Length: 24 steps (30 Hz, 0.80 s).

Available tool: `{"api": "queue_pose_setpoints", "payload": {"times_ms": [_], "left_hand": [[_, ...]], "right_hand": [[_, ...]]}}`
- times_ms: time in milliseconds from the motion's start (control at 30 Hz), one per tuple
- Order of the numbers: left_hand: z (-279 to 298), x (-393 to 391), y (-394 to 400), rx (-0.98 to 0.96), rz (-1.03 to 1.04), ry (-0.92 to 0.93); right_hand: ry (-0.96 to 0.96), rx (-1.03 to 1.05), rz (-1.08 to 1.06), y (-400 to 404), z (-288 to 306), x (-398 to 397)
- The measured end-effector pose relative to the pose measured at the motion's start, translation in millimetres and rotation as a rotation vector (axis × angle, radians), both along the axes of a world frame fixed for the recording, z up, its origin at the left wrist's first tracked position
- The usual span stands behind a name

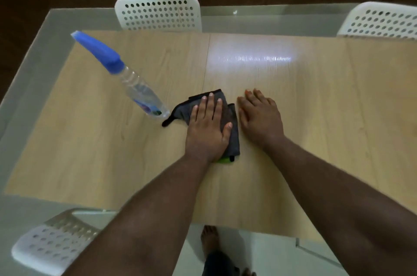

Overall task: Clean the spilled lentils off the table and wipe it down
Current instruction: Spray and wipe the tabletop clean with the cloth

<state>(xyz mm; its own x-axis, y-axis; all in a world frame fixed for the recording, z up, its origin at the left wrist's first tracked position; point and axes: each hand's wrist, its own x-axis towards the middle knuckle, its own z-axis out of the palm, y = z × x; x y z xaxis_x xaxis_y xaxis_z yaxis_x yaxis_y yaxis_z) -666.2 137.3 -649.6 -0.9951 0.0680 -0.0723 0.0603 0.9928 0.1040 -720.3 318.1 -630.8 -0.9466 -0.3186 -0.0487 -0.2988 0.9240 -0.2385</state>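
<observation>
Left hand (208,126) flat on the cloth (232,126); right hand (259,117) spread on bare tabletop (316,106); press evenly, overlap strokes.

The left hand (208,127) lay flat, fingers spread, on a folded grey cloth (232,138) on the wooden bench (316,117), with the right hand (259,116) palm-down on the bare wood just beside it. A clear spray bottle (126,79) with a blue head stood left of the cloth, and white perforated chairs (158,12) ringed the bench.
</observation>
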Motion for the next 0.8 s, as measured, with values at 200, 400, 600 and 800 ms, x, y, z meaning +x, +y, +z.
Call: {"api": "queue_pose_setpoints", "payload": {"times_ms": [200, 400, 600, 800], "left_hand": [[5, -59, -1, 0.023, 0.024, 0.014], [8, -143, -5, 0.018, 0.039, 0.009], [12, -246, -5, -0.014, 0.040, -0.001], [15, -241, 7, -0.006, -0.087, -0.014]], "right_hand": [[0.021, -0.017, -0.067, 8, 0, -75], [0.053, -0.073, -0.129, 9, -13, -78], [0.036, -0.086, -0.170, 8, -19, -83], [0.023, -0.099, -0.193, 10, -19, -85]]}}
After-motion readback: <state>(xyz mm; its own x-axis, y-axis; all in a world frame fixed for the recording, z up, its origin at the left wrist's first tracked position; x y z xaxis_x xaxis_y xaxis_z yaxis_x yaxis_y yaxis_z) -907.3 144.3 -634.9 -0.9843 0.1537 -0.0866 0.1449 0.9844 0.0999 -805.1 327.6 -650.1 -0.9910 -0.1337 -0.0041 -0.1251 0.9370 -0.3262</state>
